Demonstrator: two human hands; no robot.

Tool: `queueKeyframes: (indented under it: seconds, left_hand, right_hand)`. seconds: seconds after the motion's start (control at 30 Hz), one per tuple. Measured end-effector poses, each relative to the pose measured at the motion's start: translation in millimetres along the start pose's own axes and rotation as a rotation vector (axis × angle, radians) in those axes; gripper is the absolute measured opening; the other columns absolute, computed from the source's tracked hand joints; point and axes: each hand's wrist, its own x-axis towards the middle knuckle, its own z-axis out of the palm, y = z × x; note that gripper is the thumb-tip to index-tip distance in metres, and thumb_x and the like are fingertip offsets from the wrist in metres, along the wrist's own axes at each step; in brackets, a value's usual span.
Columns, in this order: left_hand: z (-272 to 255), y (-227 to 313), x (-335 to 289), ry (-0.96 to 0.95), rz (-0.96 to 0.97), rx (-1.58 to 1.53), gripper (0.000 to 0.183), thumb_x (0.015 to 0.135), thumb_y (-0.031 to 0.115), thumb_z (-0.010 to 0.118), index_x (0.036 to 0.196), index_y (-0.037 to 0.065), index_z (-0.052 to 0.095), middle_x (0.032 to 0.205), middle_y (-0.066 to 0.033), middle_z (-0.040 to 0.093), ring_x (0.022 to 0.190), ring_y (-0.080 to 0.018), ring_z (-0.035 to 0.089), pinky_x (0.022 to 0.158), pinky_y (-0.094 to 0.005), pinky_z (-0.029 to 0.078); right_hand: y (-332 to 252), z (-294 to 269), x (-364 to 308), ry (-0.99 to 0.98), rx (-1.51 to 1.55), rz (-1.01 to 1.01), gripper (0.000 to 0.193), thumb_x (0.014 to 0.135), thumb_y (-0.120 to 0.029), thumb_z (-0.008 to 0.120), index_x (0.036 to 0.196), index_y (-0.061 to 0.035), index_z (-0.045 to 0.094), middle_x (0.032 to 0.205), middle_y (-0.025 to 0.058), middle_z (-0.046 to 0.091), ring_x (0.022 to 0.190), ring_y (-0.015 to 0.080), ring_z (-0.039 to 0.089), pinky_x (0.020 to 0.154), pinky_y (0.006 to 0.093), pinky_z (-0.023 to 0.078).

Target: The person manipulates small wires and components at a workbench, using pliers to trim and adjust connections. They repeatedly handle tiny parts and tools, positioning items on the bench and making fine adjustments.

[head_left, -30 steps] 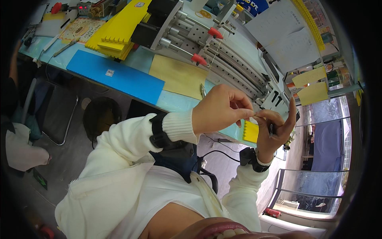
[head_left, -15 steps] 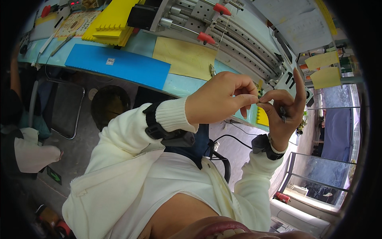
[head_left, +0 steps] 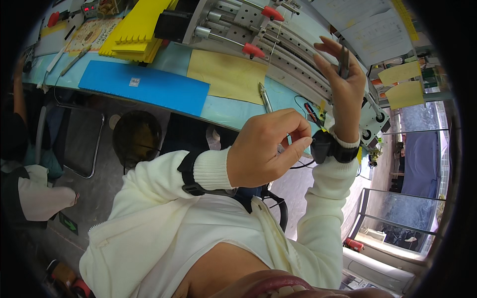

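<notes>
My left hand [head_left: 266, 149] is closed in a pinch, thumb against the curled fingers, in front of the table's near edge. What it pinches, if anything, is too small to make out. Higher up, my right hand [head_left: 345, 82] is raised before the rails of a metal machine [head_left: 298, 59]. A small grey metal tool with narrow blades [head_left: 344, 62] sits in its grip, while the thumb and some fingers stick out to the left. Just beyond my left hand lies a silver pen-like tool [head_left: 266, 98], its tip on a yellow sheet [head_left: 226, 74].
Red-tipped rods [head_left: 253, 50] project from the machine, a thin cord hanging between them. A blue board [head_left: 144, 84] lies along the table edge, with stacked yellow toothed boards [head_left: 136, 32] behind it. Below are a dark round stool [head_left: 136, 136] and, at left, another person's sleeve [head_left: 47, 198].
My hands, which met at the fingertips, have come apart. The right hand has risen toward the machine with the grey tool; the left has dropped slightly, still pinched.
</notes>
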Motion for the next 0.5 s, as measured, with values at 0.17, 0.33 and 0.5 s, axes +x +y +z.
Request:
queueKeyframes:
  seconds: [0.17,0.33,0.5]
  left_hand:
    - [6,2,-8,-0.025,-0.189,-0.349,0.011,0.095,0.01,0.063,0.096,-0.001,0.062,0.087,-0.0088,0.065,0.079,-0.0178,0.069,0.07,-0.0282,0.052]
    - [-3,3,-9,-0.082,-0.302,-0.494,0.008,0.099,0.005,0.061,0.099,-0.003,0.061,0.093,-0.0065,0.063,0.081,-0.0118,0.063,0.075,-0.0251,0.052]
    - [-10,3,-11,0.001,-0.39,-0.653,0.008,0.097,0.007,0.064,0.096,-0.001,0.064,0.088,-0.0033,0.064,0.077,-0.0097,0.065,0.064,-0.0228,0.053]
  right_hand:
    - [25,35,53,-0.011,-0.429,-0.037,0.036,0.083,-0.026,0.077,0.108,0.0008,0.074,0.099,0.0172,0.075,0.089,0.0245,0.073,0.08,0.033,0.054]
    - [16,54,60,-0.107,-0.373,0.131,0.022,0.082,-0.021,0.075,0.094,-0.0025,0.078,0.066,0.0091,0.072,0.06,0.0158,0.069,0.062,0.0298,0.052]
    - [1,67,52,-0.189,-0.234,0.047,0.016,0.087,-0.01,0.073,0.094,0.0046,0.075,0.069,0.0094,0.072,0.063,0.0091,0.067,0.058,0.0228,0.047]
